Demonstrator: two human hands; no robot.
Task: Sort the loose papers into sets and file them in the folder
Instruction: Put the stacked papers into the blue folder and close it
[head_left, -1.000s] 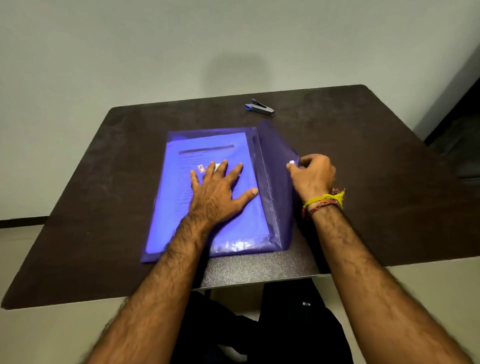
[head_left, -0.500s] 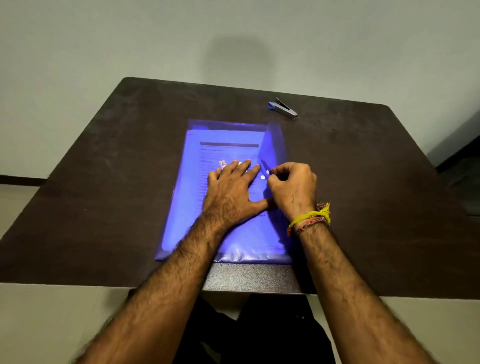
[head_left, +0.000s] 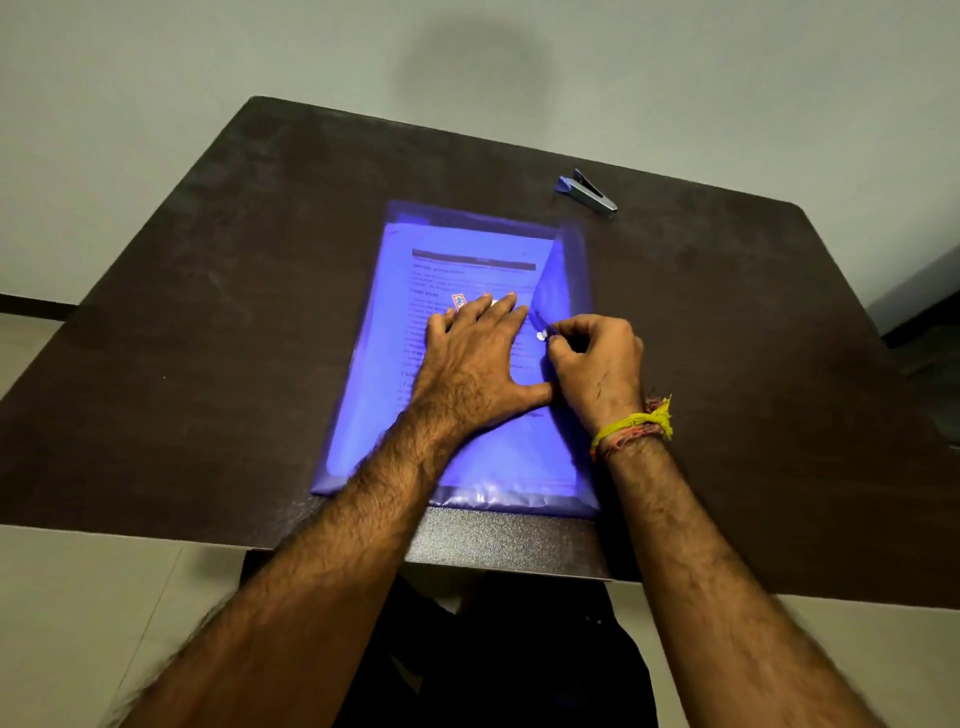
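Blue translucent folder (head_left: 457, 457), papers (head_left: 467, 270) inside, is pressed flat by the spread left hand (head_left: 475, 358). Its flap's edge, apparently at the snap, is pinched by the right hand (head_left: 597, 364). Bare table (head_left: 208, 312) lies beyond; a stapler (head_left: 587, 191) sits far off.

Both forearms are seen bare to the elbow, with no sleeves worn and dark hair visible along them. The right wrist is circled by a knotted yellow thread band (head_left: 634, 427), with frayed reddish-orange strands wound beneath it and a short loose end left sticking out. Nothing is worn on the left wrist. Dark trousers (head_left: 498, 654) are glimpsed below.
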